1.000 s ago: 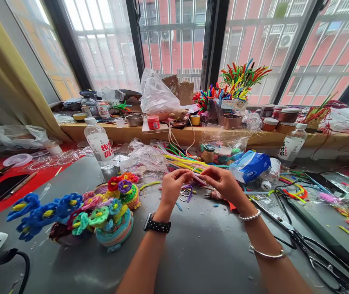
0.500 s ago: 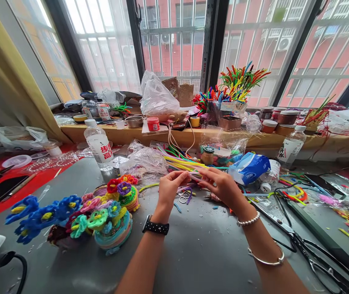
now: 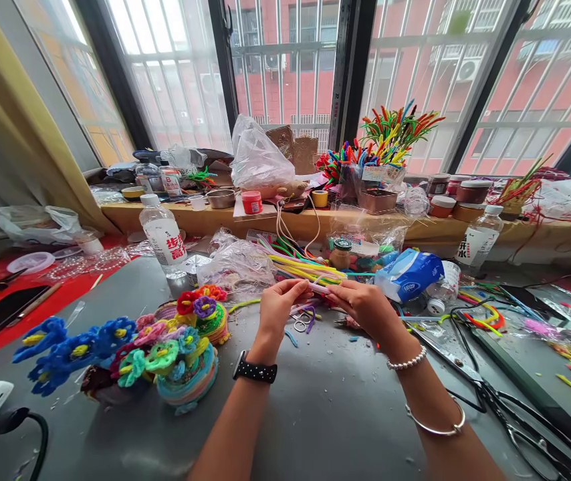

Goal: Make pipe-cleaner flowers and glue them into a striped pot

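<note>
A pale lilac pipe cleaner (image 3: 318,288) is stretched between my two hands above the grey table. My left hand (image 3: 284,304) pinches its left end between thumb and fingertips. At the other end my right hand (image 3: 360,304) has its thumb and fingers closed on it. Behind the hands lies a bundle of yellow, green and pink pipe cleaners (image 3: 305,268). Just below them rest small scissors (image 3: 301,325) and a purple pipe cleaner piece (image 3: 310,319). Pipe cleaner flowers in pots (image 3: 185,374) stand left of my left hand.
Large black-handled scissors (image 3: 496,401) and a dark green bar (image 3: 526,387) lie on the right. Water bottles (image 3: 162,230) stand at both sides. A blue tissue pack (image 3: 410,274) sits behind my right hand. Jars and pipe cleaner bunches (image 3: 390,147) line the windowsill.
My right hand's fingers, spread apart before, have closed on the lilac pipe cleaner. My left hand stays nearly in place. The view has shifted very slightly.
</note>
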`<state>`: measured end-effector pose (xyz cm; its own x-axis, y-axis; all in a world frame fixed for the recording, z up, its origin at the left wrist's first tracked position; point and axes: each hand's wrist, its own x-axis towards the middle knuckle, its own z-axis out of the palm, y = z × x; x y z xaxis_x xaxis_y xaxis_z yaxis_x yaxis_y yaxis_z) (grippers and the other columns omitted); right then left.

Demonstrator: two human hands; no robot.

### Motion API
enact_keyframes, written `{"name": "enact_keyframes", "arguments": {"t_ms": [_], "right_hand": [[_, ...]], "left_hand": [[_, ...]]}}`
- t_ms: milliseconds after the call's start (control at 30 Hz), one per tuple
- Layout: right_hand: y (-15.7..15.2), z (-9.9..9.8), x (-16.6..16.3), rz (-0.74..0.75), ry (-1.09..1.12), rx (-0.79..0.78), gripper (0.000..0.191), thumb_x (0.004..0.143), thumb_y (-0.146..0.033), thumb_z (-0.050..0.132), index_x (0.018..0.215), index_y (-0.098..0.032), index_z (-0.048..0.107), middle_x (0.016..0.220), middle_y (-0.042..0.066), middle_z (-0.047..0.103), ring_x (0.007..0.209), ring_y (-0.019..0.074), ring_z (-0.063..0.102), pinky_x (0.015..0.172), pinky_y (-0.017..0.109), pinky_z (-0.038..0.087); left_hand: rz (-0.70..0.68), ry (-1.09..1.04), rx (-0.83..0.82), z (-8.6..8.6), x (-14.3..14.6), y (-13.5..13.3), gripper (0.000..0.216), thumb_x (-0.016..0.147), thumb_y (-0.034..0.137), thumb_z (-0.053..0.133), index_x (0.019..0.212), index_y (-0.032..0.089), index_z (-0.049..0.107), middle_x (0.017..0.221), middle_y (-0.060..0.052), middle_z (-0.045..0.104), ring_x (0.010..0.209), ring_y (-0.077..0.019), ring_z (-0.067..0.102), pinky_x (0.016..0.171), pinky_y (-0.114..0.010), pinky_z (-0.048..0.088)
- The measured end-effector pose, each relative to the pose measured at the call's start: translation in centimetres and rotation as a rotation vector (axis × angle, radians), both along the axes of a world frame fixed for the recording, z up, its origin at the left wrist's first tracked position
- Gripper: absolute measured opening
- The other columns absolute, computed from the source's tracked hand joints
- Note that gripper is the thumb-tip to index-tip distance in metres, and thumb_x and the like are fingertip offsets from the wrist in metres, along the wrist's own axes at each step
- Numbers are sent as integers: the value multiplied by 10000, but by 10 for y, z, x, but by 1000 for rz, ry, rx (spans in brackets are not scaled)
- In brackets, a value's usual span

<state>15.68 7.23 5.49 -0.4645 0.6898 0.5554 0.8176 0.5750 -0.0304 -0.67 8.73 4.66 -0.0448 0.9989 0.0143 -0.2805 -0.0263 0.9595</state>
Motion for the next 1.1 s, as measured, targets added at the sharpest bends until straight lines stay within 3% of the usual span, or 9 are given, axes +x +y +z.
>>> {"name": "enact_keyframes", "arguments": {"t_ms": [333, 733, 900, 1000, 1100], "right_hand": [[1, 2, 3, 30, 17, -29, 233, 831, -232, 452, 874, -180, 675, 752, 60, 675, 639, 161, 617, 542, 236, 445], [1, 3, 3, 97, 124, -131, 243, 836, -233, 441, 891, -196, 675, 788, 51, 683, 691, 165, 616, 609, 252, 459], [2, -2, -7, 59, 226, -148, 243, 828, -226, 451, 912, -168, 671, 793, 68, 685, 707, 180, 622, 618, 266, 471], [4, -8, -13, 55, 307, -124, 250, 830, -237, 445, 935, -176, 664, 809, 70, 692, 738, 187, 627, 646, 278, 478], [4, -10, -18, 79, 417, -157, 222, 812, -253, 474, 884, -197, 677, 810, 63, 696, 731, 190, 632, 654, 291, 481]], "left_hand": [[-38, 60, 37, 2, -2, 1, 202, 533, 294, 705, 623, 122, 650, 548, -7, 637, 523, -95, 578, 591, -217, 476], [-125, -72, -66, 2, -4, 1, 300, 454, 347, 749, 592, 115, 619, 537, 2, 612, 510, -74, 549, 568, -197, 455], [-59, -160, -15, 0, 0, 2, 289, 487, 304, 745, 688, 130, 632, 618, 18, 624, 559, -57, 558, 601, -175, 456], [-141, -213, -28, -4, 4, 2, 333, 492, 294, 744, 764, 130, 646, 657, 9, 636, 582, -59, 566, 635, -184, 462], [-170, -236, -50, -7, 8, 2, 282, 491, 287, 743, 700, 123, 648, 641, 0, 639, 596, -75, 575, 651, -200, 465]]}}
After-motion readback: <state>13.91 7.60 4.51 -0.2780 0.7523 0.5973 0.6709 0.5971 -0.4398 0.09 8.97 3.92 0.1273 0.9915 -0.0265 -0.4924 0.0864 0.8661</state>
